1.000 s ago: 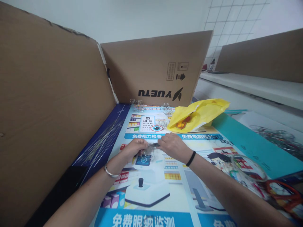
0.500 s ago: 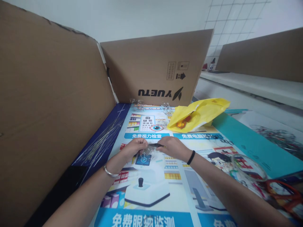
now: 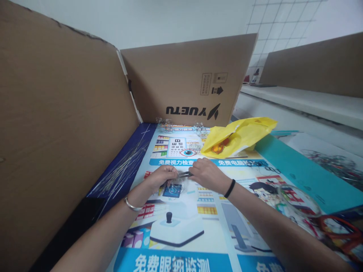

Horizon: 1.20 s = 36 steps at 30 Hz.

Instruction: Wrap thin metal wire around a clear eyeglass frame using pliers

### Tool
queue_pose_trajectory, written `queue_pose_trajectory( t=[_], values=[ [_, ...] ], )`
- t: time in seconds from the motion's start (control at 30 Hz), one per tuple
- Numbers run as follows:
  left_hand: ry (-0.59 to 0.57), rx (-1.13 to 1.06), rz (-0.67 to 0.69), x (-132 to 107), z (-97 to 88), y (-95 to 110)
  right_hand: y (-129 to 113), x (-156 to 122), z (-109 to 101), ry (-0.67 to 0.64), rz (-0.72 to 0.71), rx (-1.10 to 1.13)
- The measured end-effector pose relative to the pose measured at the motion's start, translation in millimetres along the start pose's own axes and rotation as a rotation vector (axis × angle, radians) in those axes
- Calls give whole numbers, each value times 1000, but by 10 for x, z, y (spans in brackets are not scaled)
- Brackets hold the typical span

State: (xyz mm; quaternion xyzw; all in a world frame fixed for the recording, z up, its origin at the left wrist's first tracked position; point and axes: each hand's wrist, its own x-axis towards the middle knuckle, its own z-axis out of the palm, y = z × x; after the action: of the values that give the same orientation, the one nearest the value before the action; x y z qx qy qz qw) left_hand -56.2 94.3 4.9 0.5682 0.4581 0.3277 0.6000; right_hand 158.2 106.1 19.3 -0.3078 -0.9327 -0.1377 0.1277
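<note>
Both my hands meet over a printed poster point(image 3: 198, 226) that covers the table. My left hand point(image 3: 160, 179), with a silver bangle on the wrist, pinches a small clear eyeglass frame point(image 3: 173, 185) against the poster. My right hand point(image 3: 206, 173), with a black band on the wrist, is closed on a thin dark tool point(image 3: 185, 174) whose tip points left into the frame beside my left fingers.
Cardboard panels stand at the left point(image 3: 56, 124) and at the back point(image 3: 187, 83). A bundle of thin metal wires point(image 3: 121, 170) lies at the left. A yellow plastic bag point(image 3: 238, 136) lies behind my hands. More eyeglass frames point(image 3: 334, 226) are piled at the right.
My right hand drew back to the right half a second ago, showing more of the dark tool, and has now closed in on my left hand again. The left hand has barely moved.
</note>
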Motion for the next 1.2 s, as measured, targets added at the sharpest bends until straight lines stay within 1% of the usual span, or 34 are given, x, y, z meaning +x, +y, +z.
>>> queue_pose_trajectory(
  t=[0.13, 0.27, 0.63, 0.83, 0.97, 1.07, 1.2],
  values=[
    [13, 13, -8, 7, -5, -16, -21, 8, -26, 12, -23, -88],
    [15, 14, -22, 4, -4, -13, -33, 5, -16, 25, -27, -109],
    [23, -3, -44, -3, -8, -5, -33, -24, 59, 53, -23, -46],
    [13, -46, -89, -43, 6, 71, -19, -22, 101, 35, -6, 35],
    [-18, -50, -88, -56, -4, 84, -26, -5, 54, 7, -8, 29],
    [-35, -47, -81, -48, -22, 61, -41, 10, -20, 2, -29, -45],
    [-58, -31, -107, -34, -34, 43, -60, 12, -96, 9, -52, -103]
  ],
)
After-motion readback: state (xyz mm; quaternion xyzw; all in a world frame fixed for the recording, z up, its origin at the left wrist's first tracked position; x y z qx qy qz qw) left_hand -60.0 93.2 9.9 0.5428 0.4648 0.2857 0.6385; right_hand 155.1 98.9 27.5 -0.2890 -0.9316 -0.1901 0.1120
